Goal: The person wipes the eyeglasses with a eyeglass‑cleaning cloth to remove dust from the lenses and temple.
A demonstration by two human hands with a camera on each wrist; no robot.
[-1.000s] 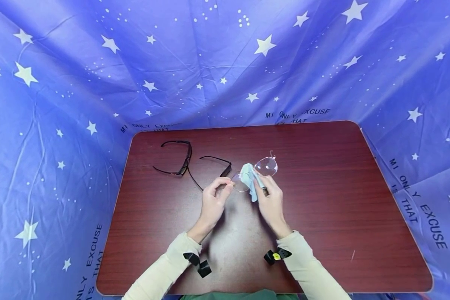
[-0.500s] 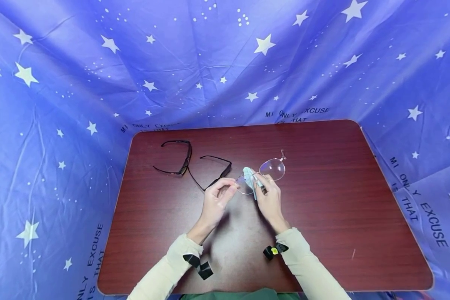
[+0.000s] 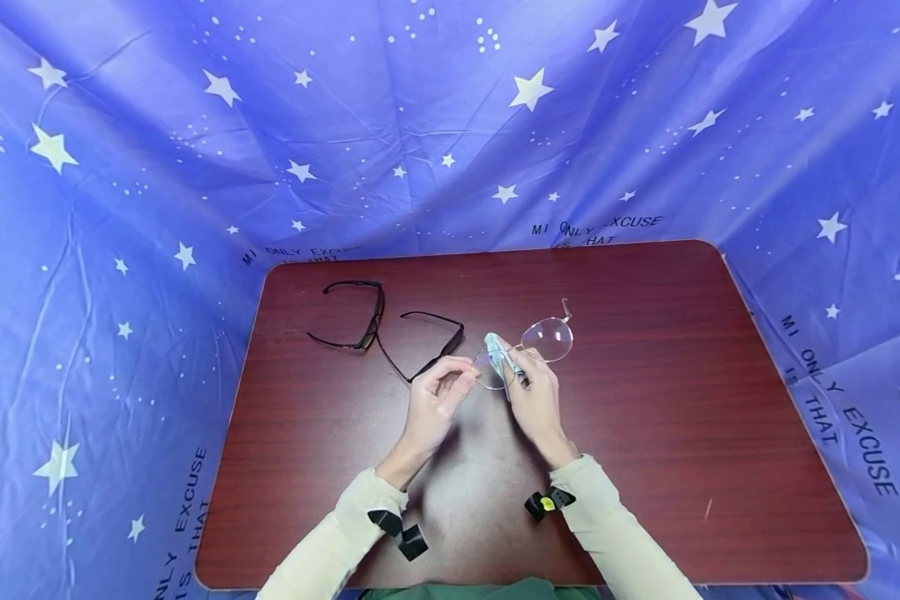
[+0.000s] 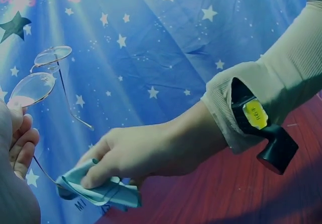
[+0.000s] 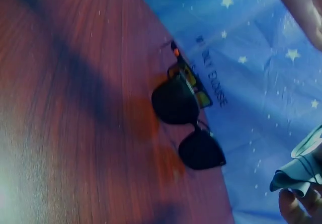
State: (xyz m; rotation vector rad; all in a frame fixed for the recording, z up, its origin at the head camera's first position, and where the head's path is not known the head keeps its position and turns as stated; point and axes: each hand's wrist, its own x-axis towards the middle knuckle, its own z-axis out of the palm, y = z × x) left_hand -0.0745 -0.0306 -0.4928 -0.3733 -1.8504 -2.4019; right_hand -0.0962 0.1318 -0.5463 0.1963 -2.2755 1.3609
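Thin-rimmed clear eyeglasses (image 3: pixel 547 340) are held up over the table between the two hands. My left hand (image 3: pixel 432 402) pinches them at the near lens with thumb and fingers. My right hand (image 3: pixel 537 400) grips a folded light-blue cloth (image 4: pixel 103 191). In the left wrist view the cloth is wrapped about the end of one temple arm, while the other temple arm points free. The right wrist view catches the cloth (image 5: pixel 297 172) and some fingertips (image 5: pixel 292 209) at its right edge.
Black sunglasses (image 5: pixel 176 103) lie on the dark red table (image 3: pixel 645 400), just beyond the left hand. Farther left lie black-framed glasses (image 3: pixel 378 312) with yellowish lenses. Blue star-printed fabric (image 3: pixel 420 125) hangs behind and beside the table.
The eyeglasses have shifted slightly right, with the left hand following. The cloth has gathered tighter in the right hand, and less of it hangs out. Little moves over the last half second.
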